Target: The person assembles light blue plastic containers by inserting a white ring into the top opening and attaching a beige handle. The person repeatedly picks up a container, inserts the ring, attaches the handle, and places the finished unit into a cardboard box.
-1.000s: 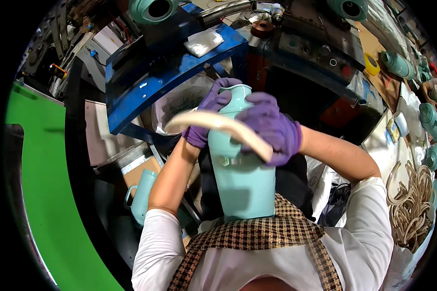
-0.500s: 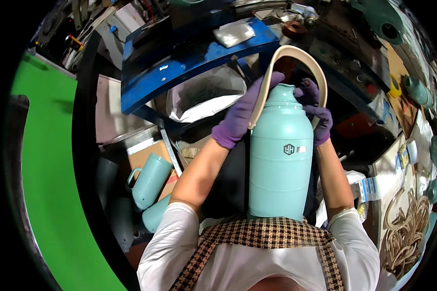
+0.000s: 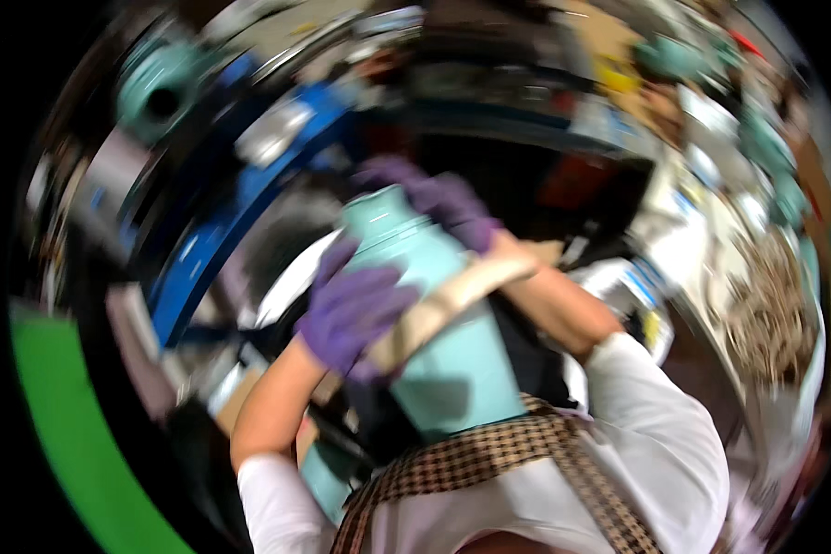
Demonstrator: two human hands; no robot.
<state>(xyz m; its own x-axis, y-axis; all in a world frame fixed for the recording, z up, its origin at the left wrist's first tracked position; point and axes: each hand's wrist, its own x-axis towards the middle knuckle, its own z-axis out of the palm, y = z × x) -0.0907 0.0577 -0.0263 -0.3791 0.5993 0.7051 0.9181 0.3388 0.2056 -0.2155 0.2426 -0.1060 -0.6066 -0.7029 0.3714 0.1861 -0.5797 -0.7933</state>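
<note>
A mint-green vacuum flask (image 3: 452,346) leans against my checked apron, its narrow neck tilted up and to the left. Its beige carry handle (image 3: 471,295) lies folded down across the front of the body. My left hand (image 3: 355,309), in a purple glove, grips the flask's left side beside the handle's left end. Wrapped round the far side of the neck and shoulder is my right hand (image 3: 439,203), gloved the same. Both hands are blurred, and the right fingertips are partly hidden behind the neck.
To the left stands a blue bench (image 3: 212,249) with a clear plastic bag (image 3: 272,134) on it. Tangled beige strips (image 3: 771,309) are heaped at the right. Another mint flask (image 3: 328,480) lies low on the left. A green surface (image 3: 74,434) runs along the left edge.
The handle has swung from above the neck down onto the flask's front. The flask now tilts left; my left hand moved down its side and my right over the neck. The whole view has turned.
</note>
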